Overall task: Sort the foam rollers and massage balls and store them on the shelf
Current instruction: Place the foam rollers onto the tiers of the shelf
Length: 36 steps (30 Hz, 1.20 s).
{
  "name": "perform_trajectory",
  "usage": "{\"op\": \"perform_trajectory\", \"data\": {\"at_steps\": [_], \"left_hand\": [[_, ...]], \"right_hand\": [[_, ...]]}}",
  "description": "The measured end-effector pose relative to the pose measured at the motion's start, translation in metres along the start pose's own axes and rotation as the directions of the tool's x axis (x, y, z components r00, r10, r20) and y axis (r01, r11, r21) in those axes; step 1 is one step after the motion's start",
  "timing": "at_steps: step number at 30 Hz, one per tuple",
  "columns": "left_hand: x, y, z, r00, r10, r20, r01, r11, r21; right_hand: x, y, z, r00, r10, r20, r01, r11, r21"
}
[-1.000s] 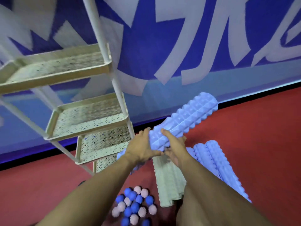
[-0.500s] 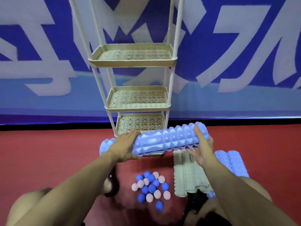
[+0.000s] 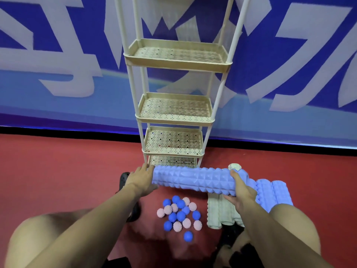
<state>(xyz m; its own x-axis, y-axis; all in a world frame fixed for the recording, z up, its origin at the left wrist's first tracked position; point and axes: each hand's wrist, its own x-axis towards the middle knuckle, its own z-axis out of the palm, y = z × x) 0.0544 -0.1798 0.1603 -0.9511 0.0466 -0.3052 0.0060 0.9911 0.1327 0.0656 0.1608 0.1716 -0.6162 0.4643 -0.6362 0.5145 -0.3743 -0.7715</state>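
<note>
Both hands grasping blue foam roller (image 3: 193, 179) horizontal before shelf (image 3: 176, 63): left hand (image 3: 142, 179) cupping end, right hand (image 3: 241, 192) wrapped round other end.

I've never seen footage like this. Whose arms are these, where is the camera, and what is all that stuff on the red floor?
There is no machine here: a person wears a camera on the head, so you look down along their own arms. The left hand and right hand grip the two ends of a blue foam roller, held level in front of a cream shelf whose visible trays hold nothing. On the red floor lie a cluster of blue and pink massage balls, cream rollers and more blue rollers.
</note>
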Motion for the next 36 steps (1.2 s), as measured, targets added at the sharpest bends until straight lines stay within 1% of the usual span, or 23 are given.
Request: {"op": "perform_trajectory", "data": {"at_steps": [2,4,8,11,13,14,16,18,20,23,26,29,31,34,36], "left_hand": [[0.000,-0.006,0.007,0.999,-0.018,0.029,0.019,1.000,-0.016],[0.001,-0.011,0.014,0.998,-0.040,0.054,0.042,0.998,-0.037],[0.011,-0.014,0.024,0.993,-0.073,0.096,0.082,0.991,-0.103],[0.024,-0.013,0.031,0.990,-0.089,0.109,0.103,0.986,-0.129],[0.036,-0.012,0.038,0.985,-0.115,0.130,0.135,0.978,-0.158],[0.043,-0.010,0.042,0.981,-0.133,0.142,0.158,0.970,-0.186],[0.057,-0.007,0.052,0.971,-0.171,0.166,0.213,0.935,-0.284],[0.072,-0.001,0.063,0.952,-0.217,0.217,0.293,0.857,-0.424],[0.087,0.005,0.074,0.918,-0.262,0.299,0.390,0.737,-0.552],[0.109,0.017,0.097,0.856,-0.301,0.419,0.516,0.523,-0.678],[0.130,0.026,0.118,0.816,-0.327,0.476,0.573,0.358,-0.737],[0.152,0.026,0.138,0.793,-0.322,0.517,0.599,0.264,-0.756],[0.164,0.027,0.150,0.782,-0.295,0.548,0.607,0.166,-0.777],[0.179,0.030,0.165,0.806,-0.239,0.542,0.558,0.001,-0.830],[0.190,0.030,0.173,0.827,-0.226,0.515,0.513,-0.070,-0.855]], "right_hand": [[0.020,0.013,-0.001,0.996,-0.012,-0.093,0.013,1.000,0.003],[0.051,0.032,0.003,0.990,0.001,-0.143,0.000,1.000,0.009],[0.038,0.039,0.036,0.971,0.050,-0.233,-0.026,0.994,0.105],[0.040,0.050,0.058,0.966,0.119,-0.228,-0.087,0.986,0.144],[0.049,0.063,0.070,0.974,0.145,-0.175,-0.118,0.981,0.156],[0.055,0.070,0.075,0.977,0.147,-0.154,-0.122,0.980,0.159],[0.067,0.085,0.084,0.976,0.149,-0.158,-0.126,0.981,0.147],[0.078,0.098,0.092,0.969,0.170,-0.180,-0.147,0.980,0.136],[0.087,0.110,0.100,0.969,0.179,-0.171,-0.158,0.979,0.131],[0.097,0.123,0.110,0.979,0.191,-0.066,-0.183,0.977,0.105],[0.109,0.132,0.122,0.981,0.190,0.026,-0.192,0.976,0.105],[0.120,0.134,0.137,0.968,0.218,0.120,-0.227,0.971,0.068],[0.129,0.137,0.148,0.955,0.246,0.166,-0.257,0.965,0.043],[0.144,0.145,0.160,0.946,0.256,0.200,-0.271,0.961,0.050],[0.152,0.150,0.166,0.939,0.248,0.239,-0.266,0.963,0.046]]}}
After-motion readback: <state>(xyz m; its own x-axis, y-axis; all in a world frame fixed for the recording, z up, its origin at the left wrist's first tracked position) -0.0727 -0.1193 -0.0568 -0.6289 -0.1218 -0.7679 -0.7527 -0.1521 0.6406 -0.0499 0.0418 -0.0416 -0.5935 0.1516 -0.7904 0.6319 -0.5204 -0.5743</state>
